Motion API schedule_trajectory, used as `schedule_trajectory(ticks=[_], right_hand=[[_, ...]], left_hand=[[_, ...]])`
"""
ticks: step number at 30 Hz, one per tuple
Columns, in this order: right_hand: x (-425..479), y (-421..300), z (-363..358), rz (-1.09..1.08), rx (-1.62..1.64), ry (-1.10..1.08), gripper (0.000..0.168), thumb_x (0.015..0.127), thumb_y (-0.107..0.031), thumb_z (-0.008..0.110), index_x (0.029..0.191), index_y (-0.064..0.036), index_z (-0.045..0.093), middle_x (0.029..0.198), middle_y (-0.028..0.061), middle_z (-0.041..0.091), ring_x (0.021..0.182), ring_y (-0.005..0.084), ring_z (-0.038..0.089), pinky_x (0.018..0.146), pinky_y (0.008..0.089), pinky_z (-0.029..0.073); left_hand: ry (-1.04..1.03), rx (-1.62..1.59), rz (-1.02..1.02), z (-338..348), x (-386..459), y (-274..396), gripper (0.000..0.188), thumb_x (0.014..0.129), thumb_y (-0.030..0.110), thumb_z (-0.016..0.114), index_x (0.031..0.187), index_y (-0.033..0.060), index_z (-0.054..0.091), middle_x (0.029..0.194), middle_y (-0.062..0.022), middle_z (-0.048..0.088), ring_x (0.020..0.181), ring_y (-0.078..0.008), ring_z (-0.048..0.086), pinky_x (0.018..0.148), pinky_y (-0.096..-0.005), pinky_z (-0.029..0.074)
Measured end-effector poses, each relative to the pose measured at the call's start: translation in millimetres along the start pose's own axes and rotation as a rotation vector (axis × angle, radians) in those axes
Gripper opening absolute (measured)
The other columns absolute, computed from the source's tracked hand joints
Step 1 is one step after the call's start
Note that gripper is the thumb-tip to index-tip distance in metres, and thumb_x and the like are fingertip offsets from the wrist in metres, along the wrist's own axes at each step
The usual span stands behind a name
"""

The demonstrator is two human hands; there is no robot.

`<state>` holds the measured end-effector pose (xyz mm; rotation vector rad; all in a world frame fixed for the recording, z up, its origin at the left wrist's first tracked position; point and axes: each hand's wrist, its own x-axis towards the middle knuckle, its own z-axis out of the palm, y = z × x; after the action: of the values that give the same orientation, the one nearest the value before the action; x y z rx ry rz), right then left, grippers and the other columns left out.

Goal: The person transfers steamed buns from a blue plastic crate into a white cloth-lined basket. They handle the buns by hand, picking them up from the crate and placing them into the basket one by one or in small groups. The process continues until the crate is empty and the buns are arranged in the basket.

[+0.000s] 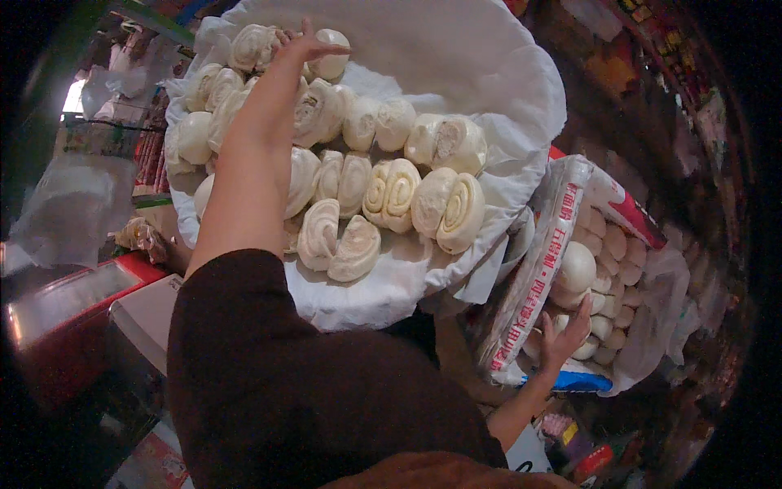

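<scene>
A large round basket lined with white cloth [391, 293] holds many steamed buns and rolls, several with swirled layers. My left hand [308, 46] reaches over its upper left part with fingers spread; one digit lies across a round white bun [330, 61], and it does not look gripped. Swirled rolls [391, 195] sit in rows to the right of my forearm. On the right, my right hand [568, 336] is spread at a plastic-lined container [531, 293] full of round buns. Its fingertips are just below a larger round bun [577, 268]; whether they touch any bun cannot be told.
A red-edged case [79, 299] and a pale box [146, 312] stand at the left. Clear plastic bags [61, 208] hang beyond the basket's left side. Loose clear plastic [657, 318] covers the right container's far edge. Colourful packets [568, 434] lie at the lower right.
</scene>
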<state>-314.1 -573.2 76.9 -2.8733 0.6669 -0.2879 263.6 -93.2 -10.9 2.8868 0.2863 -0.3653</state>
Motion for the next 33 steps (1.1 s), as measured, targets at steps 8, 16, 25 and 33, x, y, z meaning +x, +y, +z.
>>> schedule_trajectory(ticks=[8,16,25,33], right_hand=[[0.5,1.3,2.1,0.028,-0.023,-0.007,0.092,0.071,-0.033,0.080,0.149,-0.010,0.036,0.150,0.0151,0.040,0.134,0.0370,0.038,0.112,0.0474,0.028],[9.7,-2.3,7.1,0.026,-0.003,-0.008,0.093,0.071,-0.034,0.080,0.150,-0.012,0.035,0.152,0.0139,0.038,0.137,0.0353,0.035,0.113,0.0476,0.025],[3.6,4.1,5.0,0.008,-0.028,0.008,0.089,0.075,-0.035,0.078,0.149,-0.009,0.035,0.150,0.0141,0.041,0.137,0.0350,0.038,0.112,0.0467,0.025],[-0.4,-0.5,0.9,0.072,-0.009,-0.001,0.087,0.072,-0.033,0.079,0.146,-0.009,0.039,0.148,0.0169,0.043,0.135,0.0388,0.039,0.111,0.0488,0.029]], left_hand=[[-0.143,0.461,0.258,2.7,-5.9,12.1,0.129,0.050,0.068,0.083,0.149,0.0081,0.027,0.149,-0.0259,0.029,0.140,-0.0479,0.023,0.111,-0.0599,0.027],[0.051,0.025,0.102,59.8,61.5,-25.8,0.134,0.044,0.068,0.085,0.151,0.0145,0.024,0.159,-0.0260,0.008,0.142,-0.0527,0.014,0.113,-0.0623,0.023],[0.174,0.047,0.254,5.6,-2.9,18.8,0.106,0.058,0.055,0.084,0.145,0.0180,0.035,0.144,-0.0222,0.040,0.137,-0.0451,0.031,0.110,-0.0534,0.034],[0.093,-0.731,0.488,-92.8,-162.2,59.6,0.087,0.063,0.036,0.087,0.134,0.0087,0.044,0.123,-0.0186,0.055,0.112,-0.0359,0.057,0.092,-0.0462,0.049]])
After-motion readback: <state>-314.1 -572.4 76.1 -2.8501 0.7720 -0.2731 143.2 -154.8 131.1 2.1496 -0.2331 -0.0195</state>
